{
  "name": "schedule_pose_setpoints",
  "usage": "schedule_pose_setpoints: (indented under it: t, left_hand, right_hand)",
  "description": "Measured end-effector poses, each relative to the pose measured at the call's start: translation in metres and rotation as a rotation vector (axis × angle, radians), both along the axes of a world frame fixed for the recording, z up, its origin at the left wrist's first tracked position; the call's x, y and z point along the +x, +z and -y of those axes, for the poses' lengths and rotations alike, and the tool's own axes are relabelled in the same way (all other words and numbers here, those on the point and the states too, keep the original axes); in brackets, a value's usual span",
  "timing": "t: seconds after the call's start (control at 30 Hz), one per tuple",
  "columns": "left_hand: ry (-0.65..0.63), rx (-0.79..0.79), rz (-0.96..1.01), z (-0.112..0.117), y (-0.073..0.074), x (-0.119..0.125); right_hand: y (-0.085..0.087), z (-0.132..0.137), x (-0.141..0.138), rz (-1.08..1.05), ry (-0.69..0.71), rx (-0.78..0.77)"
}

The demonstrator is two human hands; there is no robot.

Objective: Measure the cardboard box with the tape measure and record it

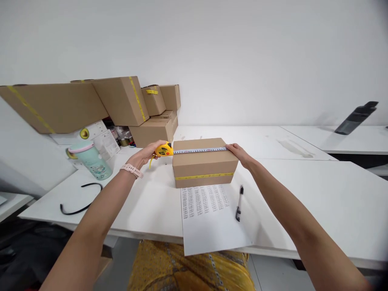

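Note:
A small cardboard box (205,167) with yellow tape stands on the white table (318,194) in front of me. My left hand (148,154) is closed round a yellow tape measure (164,150) at the box's top left edge. The white tape blade (200,150) runs across the top of the box. My right hand (239,152) pinches the blade's end down at the box's top right edge.
A printed sheet (209,218) lies before the box, with a black pen (239,202) to its right. At the left stand a mint tumbler (91,159) and a black strap (79,198). Several cardboard boxes (121,101) are stacked behind. A dark object (356,118) lies far right.

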State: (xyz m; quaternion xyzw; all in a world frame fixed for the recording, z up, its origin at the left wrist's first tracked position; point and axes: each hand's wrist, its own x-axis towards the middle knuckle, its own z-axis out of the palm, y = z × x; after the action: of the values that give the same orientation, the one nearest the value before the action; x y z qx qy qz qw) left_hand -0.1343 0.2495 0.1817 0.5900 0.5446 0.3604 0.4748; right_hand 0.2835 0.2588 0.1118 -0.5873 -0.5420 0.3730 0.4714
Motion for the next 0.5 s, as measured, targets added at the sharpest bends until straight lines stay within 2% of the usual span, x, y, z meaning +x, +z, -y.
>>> schedule_pose_setpoints:
  t: [0.13,0.33,0.4,0.5]
  left_hand:
    - [-0.006,-0.022,0.029,0.003,-0.001,-0.002]
    - [-0.040,-0.042,0.083,0.008,-0.005,0.000]
    - [-0.043,-0.037,0.088,0.007,-0.002,0.001]
    - [-0.058,-0.016,0.081,0.015,0.011,-0.001]
  right_hand:
    - [-0.005,-0.003,-0.004,-0.047,0.027,-0.023]
    - [0.001,0.005,-0.010,-0.064,-0.066,-0.120]
    - [0.003,0.008,-0.011,-0.016,-0.129,-0.080]
    - [0.011,0.008,-0.007,0.078,-0.209,0.021]
